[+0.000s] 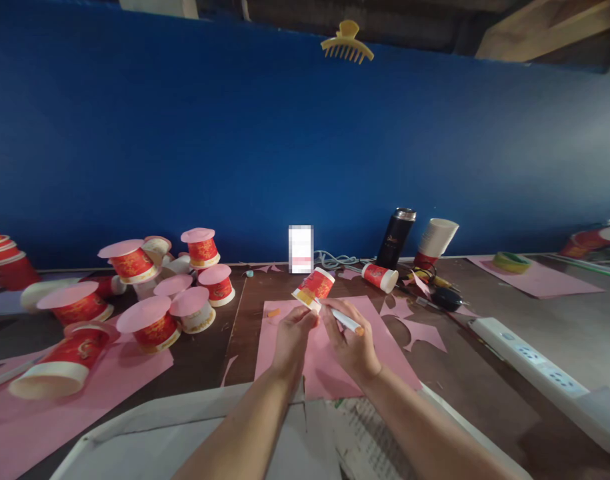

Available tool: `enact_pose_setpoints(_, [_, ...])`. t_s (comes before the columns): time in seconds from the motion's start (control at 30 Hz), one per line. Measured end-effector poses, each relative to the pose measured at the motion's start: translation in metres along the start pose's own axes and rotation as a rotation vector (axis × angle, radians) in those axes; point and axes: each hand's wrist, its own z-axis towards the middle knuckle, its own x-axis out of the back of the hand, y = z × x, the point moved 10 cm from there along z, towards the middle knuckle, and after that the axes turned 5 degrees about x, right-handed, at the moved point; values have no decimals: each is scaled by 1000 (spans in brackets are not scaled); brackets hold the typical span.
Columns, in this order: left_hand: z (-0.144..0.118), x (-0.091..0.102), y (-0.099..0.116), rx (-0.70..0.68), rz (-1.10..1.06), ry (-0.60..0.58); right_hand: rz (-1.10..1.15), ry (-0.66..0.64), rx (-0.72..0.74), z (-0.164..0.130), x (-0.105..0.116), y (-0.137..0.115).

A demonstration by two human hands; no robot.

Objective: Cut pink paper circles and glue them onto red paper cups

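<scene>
Person has a red paper cup (pixel 313 287) held up off the counter (pixel 465 400), over the far end of the pink sheet (pixel 329 367). Cup lies just beyond the left hand (pixel 292 337), on the side toward the counter's far edge. Left is the nearer of the two hands: thumb and fingers pinching the cup's gold-banded near end. Right hand (pixel 357 347) is wrapped round a white pen (pixel 345 321), fingertips right beside the cup's near right side. Contact there: can't tell, fingers overlap.

Cup is tilted. Long axis runs diagonal: gold end toward the counter's near left corner, other end toward the far right corner. Can't tell which end is the mouth.

Pen axis roughly crosses the cup's: orange end toward the near right corner, other end aimed at the gold band. Tip is hidden by fingers, so can't say if it meets the cup.

Around: disc-topped cups (pixel 145 315) clustered toward the far left corner; a spare cup (pixel 375 275) on its side near the far edge, right of the sheet.
</scene>
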Motion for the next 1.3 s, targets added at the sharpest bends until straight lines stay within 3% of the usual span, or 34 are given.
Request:
enact_pose_setpoints(0.77, [-1,-6,1,-14,25,-66,-80,25,16,0,0,-6])
enact_pose_setpoints(0.97, [2,-7,-3,24,-166,-68,51,-8,2,-2,-3,-4])
enact_pose_setpoints(1.07, [5,-5,-8,83,-356,-44,191,74,-146,-2,3,12])
enact_pose_setpoints(1.2, [4,-4,-16,196,-461,4,394,275,-433,-8,12,54])
enact_pose_setpoints(1.3, [0,-6,-20,286,-536,15,516,345,-652,-18,5,87])
